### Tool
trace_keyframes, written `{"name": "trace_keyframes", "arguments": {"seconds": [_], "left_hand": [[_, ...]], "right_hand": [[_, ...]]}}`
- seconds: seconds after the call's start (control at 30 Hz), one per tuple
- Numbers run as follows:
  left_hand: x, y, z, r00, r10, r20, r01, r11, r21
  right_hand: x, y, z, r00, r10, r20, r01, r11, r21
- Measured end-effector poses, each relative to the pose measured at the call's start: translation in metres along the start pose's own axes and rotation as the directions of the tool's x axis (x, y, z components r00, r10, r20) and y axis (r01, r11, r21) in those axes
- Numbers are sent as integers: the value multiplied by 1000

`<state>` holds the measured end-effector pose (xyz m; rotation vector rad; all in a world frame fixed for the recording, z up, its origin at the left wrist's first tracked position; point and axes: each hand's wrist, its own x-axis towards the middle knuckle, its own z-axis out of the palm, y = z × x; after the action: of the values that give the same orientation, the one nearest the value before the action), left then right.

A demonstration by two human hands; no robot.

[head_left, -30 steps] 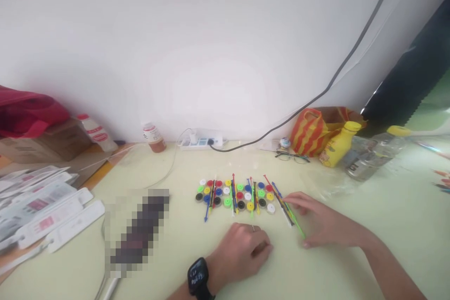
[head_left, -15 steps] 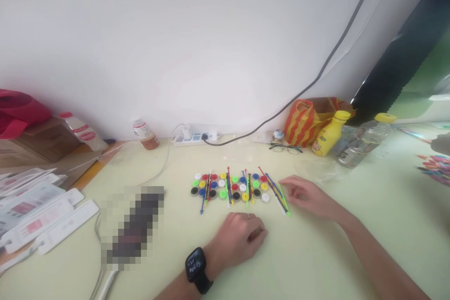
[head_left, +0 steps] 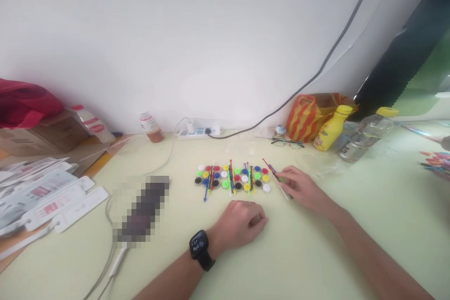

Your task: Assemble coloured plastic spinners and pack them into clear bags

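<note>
Several small coloured round discs (head_left: pixel 233 179) lie in rows on the pale table (head_left: pixel 316 253), with thin coloured sticks laid across them. My right hand (head_left: pixel 298 186) rests at the right end of the rows, its fingers curled over a loose bunch of coloured sticks (head_left: pixel 276 177). My left hand (head_left: pixel 241 222), with a black watch on its wrist, lies as a loose fist on the table just in front of the discs, touching none of them.
A power strip (head_left: pixel 198 131) and black cable run along the wall. Glasses (head_left: pixel 286 141), a striped bag (head_left: pixel 309 115), a yellow bottle (head_left: pixel 330 127) and a clear bottle (head_left: pixel 365 133) stand back right. White packets (head_left: pixel 42 201) and a box (head_left: pixel 45 133) sit left.
My right hand has drawn in leftward and closed over the stick bunch at the end of the rows. The left fist has stayed put. The view shifted a little.
</note>
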<state>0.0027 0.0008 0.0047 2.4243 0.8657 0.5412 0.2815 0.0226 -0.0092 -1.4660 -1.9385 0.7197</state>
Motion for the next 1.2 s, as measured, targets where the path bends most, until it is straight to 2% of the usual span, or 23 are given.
{"name": "trace_keyframes", "arguments": {"seconds": [0.37,0.5,0.67,0.8,1.1,1.2], "left_hand": [[0,0,0,998,62,-3,-61,995,75],[-1,-1,0,998,59,2,-59,995,79],[-1,-1,1,999,30,13,-31,997,74],[-1,-1,2,1000,24,-8,-23,997,69],[0,-1,2,1000,20,-15,-18,996,82],[1,0,2,999,25,-27,-23,996,87]], "right_hand": [[-1,-7,-3,991,-57,-124,37,987,-157],[-3,-10,-2,993,-64,-98,46,983,-178],[-6,-11,-6,999,11,-51,-24,969,-246],[-6,-3,-8,998,59,-25,-63,970,-234],[-3,6,-6,997,67,-48,-77,967,-244],[-4,2,-6,994,37,-104,-66,953,-296]]}}
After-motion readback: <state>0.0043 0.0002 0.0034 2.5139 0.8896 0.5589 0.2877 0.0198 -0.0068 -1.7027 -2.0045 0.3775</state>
